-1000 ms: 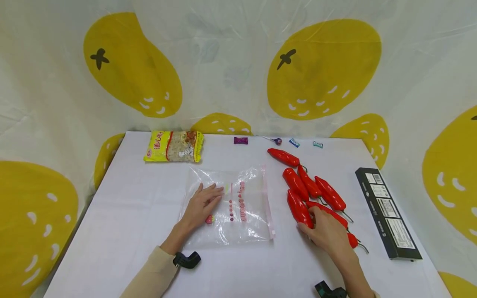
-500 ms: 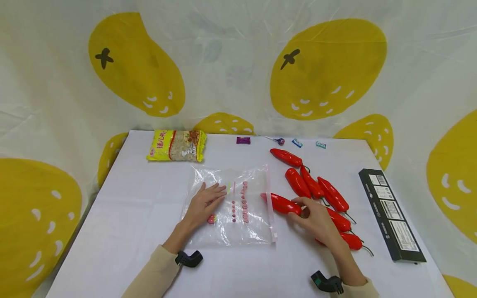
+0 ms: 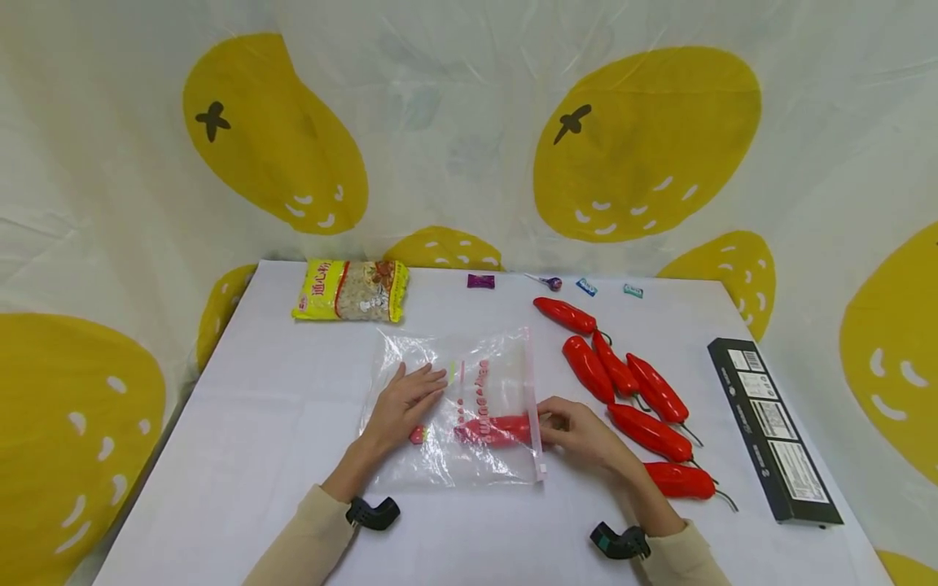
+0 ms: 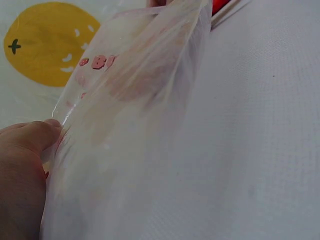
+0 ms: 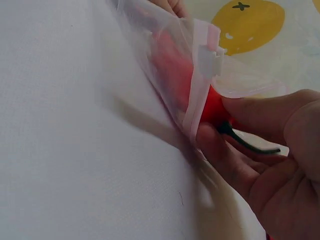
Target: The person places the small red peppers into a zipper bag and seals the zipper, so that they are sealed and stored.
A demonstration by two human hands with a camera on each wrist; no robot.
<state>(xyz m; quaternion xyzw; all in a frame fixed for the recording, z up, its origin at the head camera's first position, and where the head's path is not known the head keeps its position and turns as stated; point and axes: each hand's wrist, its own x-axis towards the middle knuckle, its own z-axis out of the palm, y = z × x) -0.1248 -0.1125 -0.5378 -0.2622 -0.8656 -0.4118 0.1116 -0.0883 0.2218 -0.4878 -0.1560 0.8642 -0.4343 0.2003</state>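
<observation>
A clear zip bag (image 3: 469,472) with pink lettering lies flat on the white table, its pink-edged mouth facing right. My left hand (image 3: 399,407) rests on the bag's left half with fingers extended; in the left wrist view its thumb (image 4: 37,137) touches the film. A red chili pepper (image 3: 498,431) lies mostly inside the bag, seen through the plastic. At the bag's mouth my right hand (image 3: 582,435) pinches the pepper's stem end between thumb and fingers. The right wrist view shows the green stem (image 5: 250,145) under the hand and a white slider (image 5: 210,62) at the zip's end.
Several more red peppers (image 3: 648,431) lie right of the bag. A black box (image 3: 769,431) lies at the right edge. Along the back are a yellow pasta packet (image 3: 352,290), a purple sweet (image 3: 480,282), a lollipop (image 3: 553,284) and two small wrapped candies (image 3: 586,286).
My right hand has picked a red pepper from the group, turned it sideways and moved it left through the bag's mouth. My left hand has stayed on the bag.
</observation>
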